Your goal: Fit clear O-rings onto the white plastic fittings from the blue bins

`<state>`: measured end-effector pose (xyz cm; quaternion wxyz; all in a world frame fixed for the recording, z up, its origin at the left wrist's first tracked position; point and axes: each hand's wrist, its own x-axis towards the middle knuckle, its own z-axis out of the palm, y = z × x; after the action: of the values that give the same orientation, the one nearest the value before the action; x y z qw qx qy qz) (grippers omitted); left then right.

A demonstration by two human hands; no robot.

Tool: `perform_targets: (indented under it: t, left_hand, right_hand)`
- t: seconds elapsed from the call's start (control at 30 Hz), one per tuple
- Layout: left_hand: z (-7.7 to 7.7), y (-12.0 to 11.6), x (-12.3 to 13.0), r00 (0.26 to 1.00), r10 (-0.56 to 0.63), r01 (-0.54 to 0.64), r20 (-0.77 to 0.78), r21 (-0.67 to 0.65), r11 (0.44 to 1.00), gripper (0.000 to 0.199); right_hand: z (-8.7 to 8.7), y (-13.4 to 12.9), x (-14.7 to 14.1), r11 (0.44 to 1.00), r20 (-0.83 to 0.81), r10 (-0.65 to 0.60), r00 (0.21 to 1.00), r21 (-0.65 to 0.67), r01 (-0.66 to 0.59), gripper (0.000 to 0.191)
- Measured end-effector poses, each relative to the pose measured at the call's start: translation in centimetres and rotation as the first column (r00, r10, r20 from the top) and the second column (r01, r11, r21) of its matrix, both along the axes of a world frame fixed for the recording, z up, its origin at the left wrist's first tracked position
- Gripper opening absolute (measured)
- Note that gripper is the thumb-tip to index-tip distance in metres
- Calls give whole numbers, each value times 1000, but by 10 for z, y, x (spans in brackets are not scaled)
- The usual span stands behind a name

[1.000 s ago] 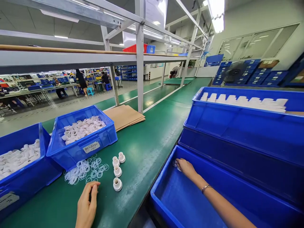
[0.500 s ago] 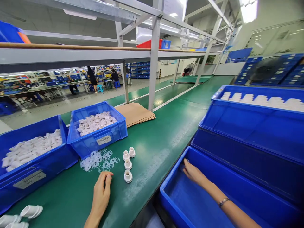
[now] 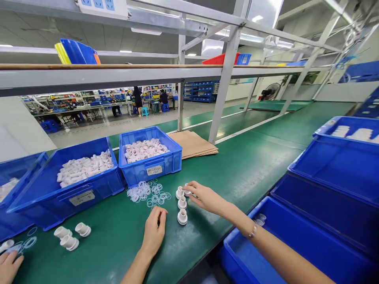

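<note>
My right hand (image 3: 205, 198) reaches over the table with its fingers closed around the rearmost white plastic fitting (image 3: 186, 192), which they partly hide. Beside and in front of it several more flanged white fittings (image 3: 182, 217) stand upright. My left hand (image 3: 154, 228) rests on the green table with its fingers curled in; whatever may be inside them is hidden. Just beyond it lies a loose pile of thin translucent rings (image 3: 142, 192). In the blue bin (image 3: 237, 252) at the right, a few whitish pieces (image 3: 260, 219) sit in the far corner.
Blue bins (image 3: 150, 169) full of white parts line the table's back left. Brown cardboard sheets (image 3: 192, 145) lie beside a metal post (image 3: 225, 79). Another person's hand (image 3: 10, 266) is at the lower left, near fittings (image 3: 69, 241). Stacked blue bins (image 3: 340, 157) rise at right.
My right hand has moved out of the right-hand blue bin to the standing fittings, leaving whitish pieces in the bin's corner. My view has turned left; my left hand stays near the rings.
</note>
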<state>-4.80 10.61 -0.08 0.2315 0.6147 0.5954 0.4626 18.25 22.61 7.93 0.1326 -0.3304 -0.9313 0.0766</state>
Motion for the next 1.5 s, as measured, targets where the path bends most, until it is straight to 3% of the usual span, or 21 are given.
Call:
perform_targets:
  t: [0.23,0.33,0.43,0.5,0.57,0.63,0.73,0.87,0.97,1.07,1.2,1.33,1.5]
  left_hand:
    - [-1,5,0,999,-32,32,-3,-13,999,32]
    - [-3,5,-4,999,-38,38,17,-36,999,33]
    - [-8,5,-8,998,-36,40,45,-72,997,35]
    - [-11,6,-9,998,-38,43,48,-93,995,36]
    - [-12,7,-9,998,-40,45,41,-108,993,37]
    - [-12,8,-9,999,-40,44,34,-123,992,38]
    - [-11,8,-9,999,-25,30,32,-149,988,39]
    - [-10,8,-11,998,18,-8,64,-160,987,43]
    - [-9,8,-12,996,52,-41,68,-160,986,46]
    - [-8,8,-12,995,69,-58,66,-154,986,47]
    - [-7,9,-11,996,74,-66,58,-136,988,47]
    - [-8,10,-11,995,74,-66,61,-118,991,45]
    - [-9,11,-10,995,52,-42,81,-111,993,42]
  right_hand:
    - [-16,22,-31,997,181,-65,981,60,54,19]
    - [-9,20,-22,985,166,-158,973,94,144,16]
    - [17,9,32,946,88,-306,948,141,293,19]
    - [32,-7,91,897,25,-418,908,168,408,26]
    - [32,-25,152,833,-26,-528,849,178,523,34]
    - [10,-42,204,759,-17,-640,768,142,635,37]
    - [-56,-57,243,693,148,-716,682,40,719,28]
    - [-146,-58,241,674,256,-704,663,-54,737,15]
    - [-183,-48,233,673,256,-700,666,-73,736,16]
    - [-200,-38,231,669,227,-711,665,-69,740,20]
    - [-211,-39,232,684,158,-710,686,-74,725,28]
    - [-213,-53,226,720,91,-681,727,-98,687,35]
    - [-207,-65,208,801,16,-584,811,-146,580,23]
